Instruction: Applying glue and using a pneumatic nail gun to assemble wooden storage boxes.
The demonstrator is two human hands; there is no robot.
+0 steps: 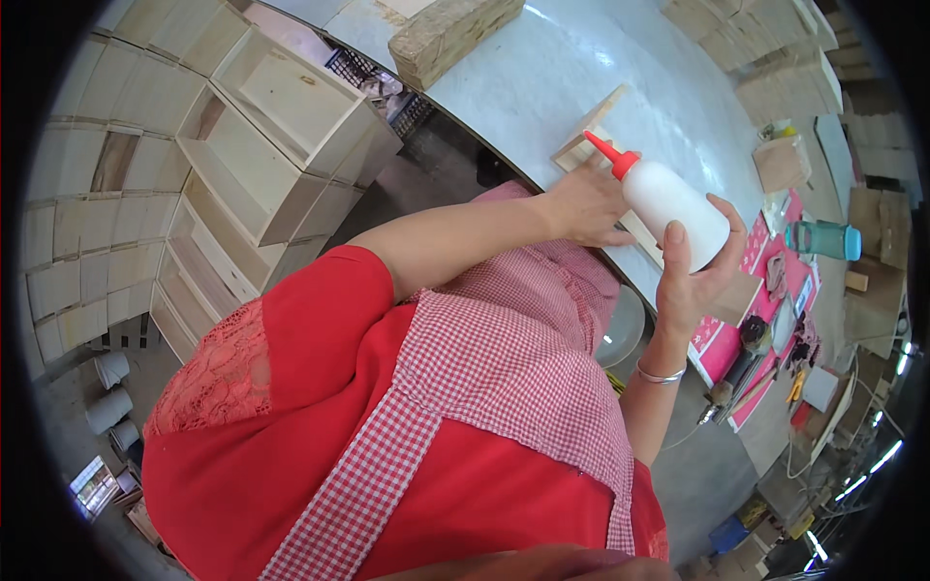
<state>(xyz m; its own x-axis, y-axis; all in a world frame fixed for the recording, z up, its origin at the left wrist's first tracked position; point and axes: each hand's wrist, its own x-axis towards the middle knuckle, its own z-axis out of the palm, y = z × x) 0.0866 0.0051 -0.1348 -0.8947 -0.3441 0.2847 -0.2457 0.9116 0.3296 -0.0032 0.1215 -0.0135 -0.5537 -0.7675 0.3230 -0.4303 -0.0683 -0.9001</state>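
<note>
My right hand (pixel 699 266) is closed around a white squeeze bottle (pixel 668 208) with a red cap and a long red nozzle. The bottle is tilted, its nozzle pointing up and left over the table edge. Just left of it, my left hand (pixel 588 205) grips a small pale wooden frame (pixel 593 126) at the edge of the table, thumb stretched toward the near side. Part of the frame and some of the left fingertips are hidden behind the bottle and the hand. Whether any glue comes from the nozzle cannot be seen.
A pale, shiny table (pixel 552 73) carries a wrapped block (pixel 450 44) and wood stacks (pixel 790 82). To the right lie a teal jar (pixel 821 239), brushes (pixel 741 373) and a pink patterned cloth (pixel 712 339). Open wooden boxes (pixel 281 97) are piled high on my left.
</note>
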